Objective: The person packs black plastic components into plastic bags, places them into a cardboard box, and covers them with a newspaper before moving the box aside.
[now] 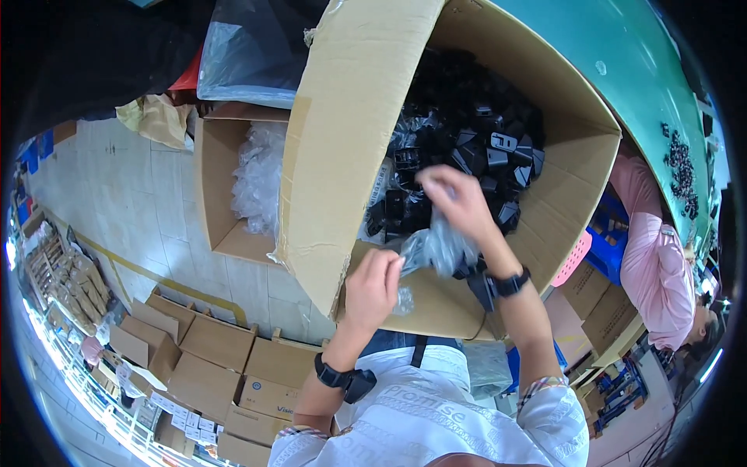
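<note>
While the left hand [373,289] pinches crinkled plastic [441,247], the right hand [461,204] curls, grip unclear.

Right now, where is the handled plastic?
In the head view, the plastic is right of centre, between left hand and right hand, over the big box.

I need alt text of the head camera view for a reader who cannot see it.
The left hand pinches a clear plastic bag over an open cardboard box of black parts; the right hand, blurred, overlaps the bag in view. A smaller box of crumpled plastic stands left, a person in pink right, near a green table.
</note>
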A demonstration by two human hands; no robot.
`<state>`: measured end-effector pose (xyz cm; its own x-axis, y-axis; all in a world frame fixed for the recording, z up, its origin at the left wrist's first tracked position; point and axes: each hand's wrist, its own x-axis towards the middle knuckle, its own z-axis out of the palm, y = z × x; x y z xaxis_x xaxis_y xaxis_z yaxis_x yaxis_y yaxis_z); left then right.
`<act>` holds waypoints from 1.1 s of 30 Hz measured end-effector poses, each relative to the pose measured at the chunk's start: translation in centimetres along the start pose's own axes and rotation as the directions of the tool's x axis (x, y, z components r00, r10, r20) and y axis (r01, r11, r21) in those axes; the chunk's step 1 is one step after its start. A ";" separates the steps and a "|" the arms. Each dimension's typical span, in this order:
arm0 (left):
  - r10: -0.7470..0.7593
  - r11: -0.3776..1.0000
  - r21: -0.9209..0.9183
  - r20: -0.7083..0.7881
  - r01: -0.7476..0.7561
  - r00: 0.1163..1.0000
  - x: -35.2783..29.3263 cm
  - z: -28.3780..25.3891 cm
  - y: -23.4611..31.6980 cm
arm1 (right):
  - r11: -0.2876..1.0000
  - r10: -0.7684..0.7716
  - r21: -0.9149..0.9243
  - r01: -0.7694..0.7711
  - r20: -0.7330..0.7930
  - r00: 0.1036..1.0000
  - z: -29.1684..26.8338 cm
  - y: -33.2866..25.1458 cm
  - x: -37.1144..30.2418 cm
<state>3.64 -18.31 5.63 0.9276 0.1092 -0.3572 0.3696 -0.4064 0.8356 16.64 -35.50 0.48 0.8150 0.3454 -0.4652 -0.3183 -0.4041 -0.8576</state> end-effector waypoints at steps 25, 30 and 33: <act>-0.219 0.971 -0.010 0.373 0.240 0.902 -0.7 -1.5 -1.3 | 0.936 -0.044 -0.326 -0.129 -0.472 0.880 4.6 5.4 4.9; -0.285 0.959 0.107 0.390 0.264 0.876 0.4 -1.0 -1.2 | 0.913 -0.362 -0.371 0.169 -0.547 0.755 4.3 5.5 4.6; -0.281 0.960 0.118 0.410 0.255 0.868 0.6 -0.7 -1.0 | 0.961 -0.052 -0.272 -0.052 -0.362 0.931 4.3 5.0 7.2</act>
<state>3.89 -17.23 4.85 0.6790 -0.1626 -0.7159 0.5852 -0.4691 0.6615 18.85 -31.34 -8.13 0.9506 0.0356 -0.3085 -0.2165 -0.6364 -0.7404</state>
